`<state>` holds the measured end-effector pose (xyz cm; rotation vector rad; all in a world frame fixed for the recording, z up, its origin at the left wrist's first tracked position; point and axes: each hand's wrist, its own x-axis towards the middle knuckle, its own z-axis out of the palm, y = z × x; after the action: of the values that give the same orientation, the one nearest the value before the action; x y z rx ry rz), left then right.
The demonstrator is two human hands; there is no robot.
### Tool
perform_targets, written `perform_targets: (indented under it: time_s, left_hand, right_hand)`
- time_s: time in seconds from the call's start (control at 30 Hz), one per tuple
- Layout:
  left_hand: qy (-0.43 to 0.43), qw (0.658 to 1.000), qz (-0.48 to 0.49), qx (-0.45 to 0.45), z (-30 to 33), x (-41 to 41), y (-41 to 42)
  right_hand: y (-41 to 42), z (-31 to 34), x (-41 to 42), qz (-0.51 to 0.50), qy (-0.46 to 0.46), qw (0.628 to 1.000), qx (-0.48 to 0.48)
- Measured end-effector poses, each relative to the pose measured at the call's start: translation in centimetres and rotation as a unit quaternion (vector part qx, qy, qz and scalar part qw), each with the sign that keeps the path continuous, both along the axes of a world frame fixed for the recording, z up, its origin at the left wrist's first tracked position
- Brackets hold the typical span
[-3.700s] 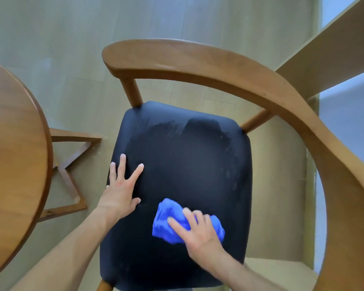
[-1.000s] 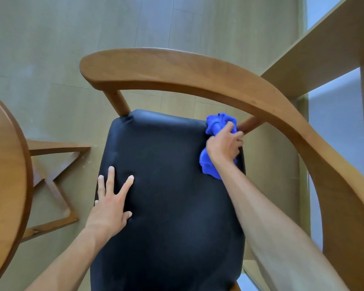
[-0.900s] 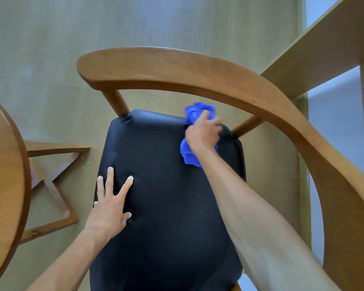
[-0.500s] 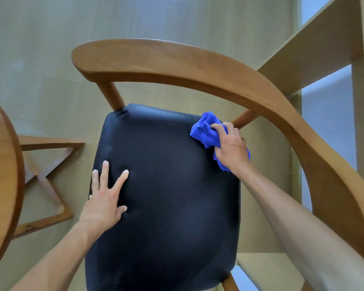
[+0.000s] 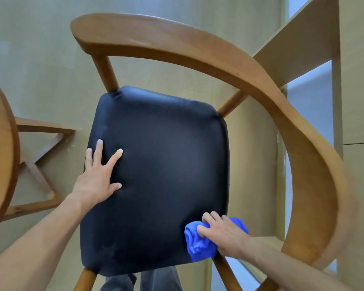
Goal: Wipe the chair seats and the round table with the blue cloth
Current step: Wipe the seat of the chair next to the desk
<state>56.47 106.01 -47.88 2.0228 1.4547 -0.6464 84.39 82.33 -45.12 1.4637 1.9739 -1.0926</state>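
Looking down, the round table [image 5: 0, 156] edges in at left beside the chair, whose black seat [image 5: 160, 177] fills the middle. The left hand [image 5: 97, 177] still presses flat, fingers spread. The right hand [image 5: 223, 233], curled round the bunched blue cloth [image 5: 198, 242], has swept from the far right corner to the near one; this seat looks nearly wiped.

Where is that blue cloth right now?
In the head view, the blue cloth sits bunched under the right hand at the near right corner of the black chair seat.
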Motion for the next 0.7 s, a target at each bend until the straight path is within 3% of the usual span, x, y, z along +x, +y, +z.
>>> perform_targets:
  time_s: [0.07,0.1,0.2,0.27,0.33,0.43,0.53,0.6,0.67,0.7]
  left_hand:
    - [-0.004,1.000,-0.005,0.003,-0.1,-0.2,-0.1]
    - [-0.006,1.000,-0.006,0.007,-0.2,-0.4,-0.2]
    - [-0.007,1.000,-0.008,0.015,-0.3,-0.7,-0.5]
    - [-0.009,1.000,-0.001,0.018,-0.4,-0.7,-0.8]
    - [-0.013,1.000,0.004,0.025,-0.3,-0.7,-1.4]
    - [-0.028,0.999,0.013,0.017,-0.2,-0.9,-2.1]
    - [-0.072,0.997,0.035,0.008,0.8,-1.1,-2.1]
    - [-0.135,0.990,0.010,0.047,1.6,-0.9,-2.2]
    - [-0.221,0.973,-0.043,0.057,2.8,-0.1,-2.8]
    - [-0.256,0.962,-0.084,0.040,3.2,0.6,-3.3]
  right_hand:
    - [3.1,-0.2,2.5,-0.036,-0.043,0.996,0.074]
    - [5.0,-0.5,4.0,-0.108,-0.072,0.985,0.112]
    - [11.1,-0.9,7.1,-0.386,-0.139,0.893,0.187]
    - [13.5,-1.3,5.9,-0.473,-0.135,0.852,0.182]
    - [13.5,-1.5,1.6,-0.458,-0.149,0.860,0.167]
    - [10.1,-1.7,-7.8,-0.303,-0.152,0.920,0.196]
    - [8.3,-1.1,-12.6,-0.167,-0.060,0.960,0.216]
    - [8.8,-1.2,-11.8,-0.100,0.020,0.979,0.176]
    - [9.6,-0.7,-9.5,-0.113,0.125,0.979,0.112]
    - [10.1,-0.3,-8.1,-0.166,0.161,0.968,0.097]
